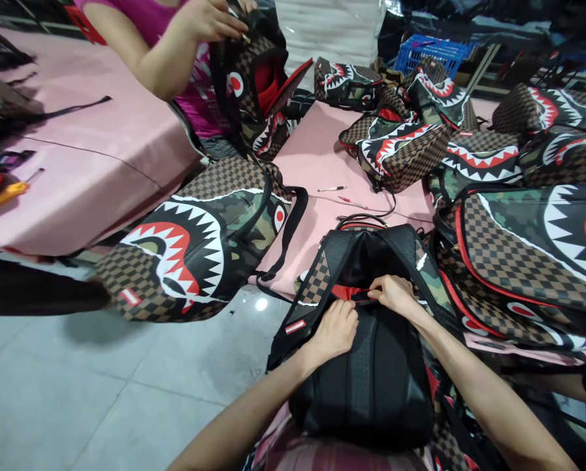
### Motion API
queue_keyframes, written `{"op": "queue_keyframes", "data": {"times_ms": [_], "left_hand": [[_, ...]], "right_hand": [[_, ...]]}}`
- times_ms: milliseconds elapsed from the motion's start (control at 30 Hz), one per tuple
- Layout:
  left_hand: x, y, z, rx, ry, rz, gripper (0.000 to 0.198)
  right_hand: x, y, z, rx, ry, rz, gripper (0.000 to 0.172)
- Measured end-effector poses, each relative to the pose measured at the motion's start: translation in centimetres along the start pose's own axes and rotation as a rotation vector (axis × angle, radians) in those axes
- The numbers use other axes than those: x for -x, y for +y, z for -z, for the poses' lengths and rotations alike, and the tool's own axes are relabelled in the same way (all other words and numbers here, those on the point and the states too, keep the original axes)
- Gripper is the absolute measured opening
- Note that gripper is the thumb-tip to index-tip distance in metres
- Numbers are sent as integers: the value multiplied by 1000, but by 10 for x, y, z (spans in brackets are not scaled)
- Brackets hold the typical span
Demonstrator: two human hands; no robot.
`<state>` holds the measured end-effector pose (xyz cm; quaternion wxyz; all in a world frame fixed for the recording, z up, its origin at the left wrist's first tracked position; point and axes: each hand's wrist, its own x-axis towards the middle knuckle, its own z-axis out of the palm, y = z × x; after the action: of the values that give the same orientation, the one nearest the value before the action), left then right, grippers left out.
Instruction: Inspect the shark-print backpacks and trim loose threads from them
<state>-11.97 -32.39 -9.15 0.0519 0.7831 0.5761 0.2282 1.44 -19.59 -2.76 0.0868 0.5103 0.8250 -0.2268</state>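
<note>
A black-backed backpack (366, 373) leans against my lap, its padded back panel facing me and its shoulder straps spread towards the table. Across the upper back panel runs a slit opening where red lining (343, 292) shows. My left hand (336, 327) is closed over the lower edge of this opening, fingers bent into it. Just to the right, my right hand (394, 292) pinches the edge of the same opening between thumb and fingers. Whether a zipper pull is in the pinch is too small to tell.
A shark-mouth backpack (189, 248) hangs over the table edge at left. Several similar bags, including a large one (533, 248), crowd the right. A pen (332, 189) lies on the pink table (305, 154). Opposite, another person's hand (209, 23) handles an open backpack (261, 72).
</note>
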Motion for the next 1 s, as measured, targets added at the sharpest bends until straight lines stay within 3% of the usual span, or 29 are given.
{"op": "queue_keyframes", "data": {"times_ms": [167,300,467,567,633,800,1000], "left_hand": [[-4,-1,4,27,30,13,12],[-24,-9,23,80,-17,77,19],[-92,-24,38,79,-230,207,25],[-134,-26,28,-21,-350,200,18],[-151,-23,15,-81,-397,194,18],[-152,-18,-5,-159,-460,191,14],[-143,-18,-4,-173,-447,184,21]], "right_hand": [[-4,4,4,-49,65,40,17],[0,32,22,-57,167,70,21],[6,55,27,-89,158,111,16],[4,54,22,-125,156,120,13],[2,54,18,-143,156,122,12],[-6,59,5,-179,176,139,7],[-11,65,-8,-208,200,164,7]]}}
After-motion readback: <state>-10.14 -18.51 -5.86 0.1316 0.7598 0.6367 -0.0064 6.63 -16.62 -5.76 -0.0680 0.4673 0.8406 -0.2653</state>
